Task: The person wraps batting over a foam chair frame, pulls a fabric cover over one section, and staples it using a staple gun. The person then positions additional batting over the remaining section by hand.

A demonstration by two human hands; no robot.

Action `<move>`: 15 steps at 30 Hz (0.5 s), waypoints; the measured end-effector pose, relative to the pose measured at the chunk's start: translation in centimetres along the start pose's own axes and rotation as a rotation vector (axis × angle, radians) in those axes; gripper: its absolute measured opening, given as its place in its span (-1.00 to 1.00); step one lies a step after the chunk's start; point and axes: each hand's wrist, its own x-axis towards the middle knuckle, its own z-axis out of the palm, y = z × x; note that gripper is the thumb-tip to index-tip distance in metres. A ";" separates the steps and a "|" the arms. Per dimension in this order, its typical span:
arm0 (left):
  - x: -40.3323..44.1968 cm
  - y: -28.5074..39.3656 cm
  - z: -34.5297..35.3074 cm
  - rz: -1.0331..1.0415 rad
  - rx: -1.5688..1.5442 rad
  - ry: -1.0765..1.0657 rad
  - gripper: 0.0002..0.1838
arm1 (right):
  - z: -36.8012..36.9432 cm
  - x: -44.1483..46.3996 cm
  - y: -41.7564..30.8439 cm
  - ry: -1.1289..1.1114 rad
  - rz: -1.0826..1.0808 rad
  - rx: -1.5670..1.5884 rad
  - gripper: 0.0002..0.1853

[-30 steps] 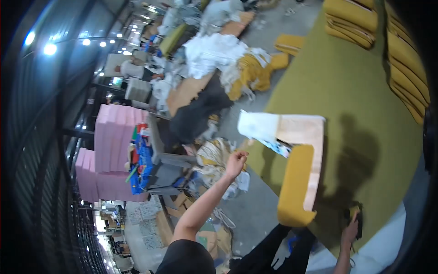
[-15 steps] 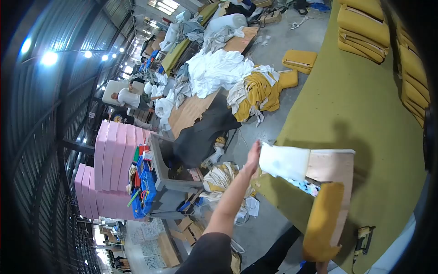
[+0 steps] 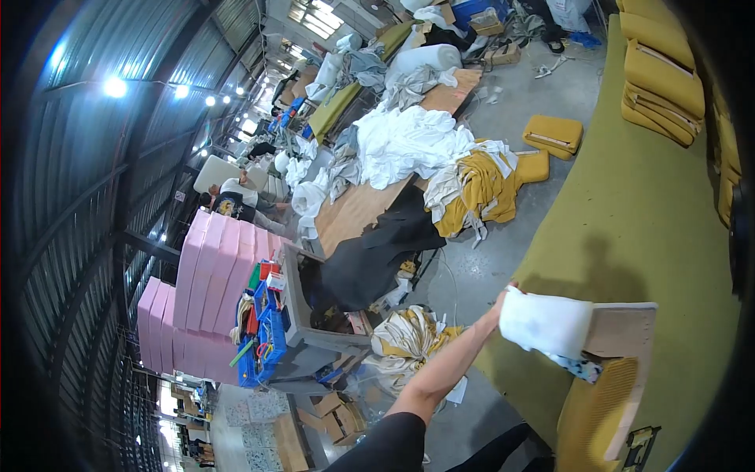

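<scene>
Over the near part of a broad worktop covered in flat olive-green cloth (image 3: 582,204) sits an L-shaped upholstery piece (image 3: 625,329), its bare panel pale tan, flat-faced and straight along the outer edge. One end is wrapped in soft white padding (image 3: 546,324), thick and rounded at the corners; the other arm of the L wears a mustard-yellow cover (image 3: 602,409) with a fine ribbed-looking texture, its lower end cut off by the frame. At the inner corner shows a small scrap of blue, black and white patterned material (image 3: 582,366). The left hand (image 3: 504,300), at the end of a bare forearm below a black sleeve, touches the outer edge of the padding; most of the fingers are hidden, so whether they are clamped on it is unclear. The right hand is outside the view and its grip cannot be judged. Just beside the mustard cover lies a black-and-yellow metal tool (image 3: 641,450), partly in shadow. At the worktop's far end rises a stack of plump, folded mustard cushions (image 3: 661,86). On the smooth grey concrete floor beside it are a boxy mustard cushion (image 3: 554,135), a crumpled mustard fabric heap (image 3: 480,189) and a loose bundle of cream and mustard cloth (image 3: 413,338). Farther left, slab-like pink foam blocks (image 3: 216,267) stand near hard blue plastic crates (image 3: 271,338).
</scene>
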 end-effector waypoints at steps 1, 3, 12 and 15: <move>-0.7 0.0 1.0 0.153 0.221 -0.046 -0.10 | 0.4 1.0 -0.6 -0.010 0.008 0.045 -0.11; -7.7 -0.7 5.6 0.286 0.607 0.186 -0.10 | 0.4 2.4 -1.8 -0.028 0.044 0.123 -0.11; -25.4 6.0 15.3 0.568 1.540 0.015 -0.37 | -21.3 -24.4 -7.1 0.610 0.417 0.420 -0.05; -23.4 7.7 19.1 -0.015 0.910 -0.070 -0.26 | -18.9 -23.6 -15.7 0.452 0.460 0.229 -0.10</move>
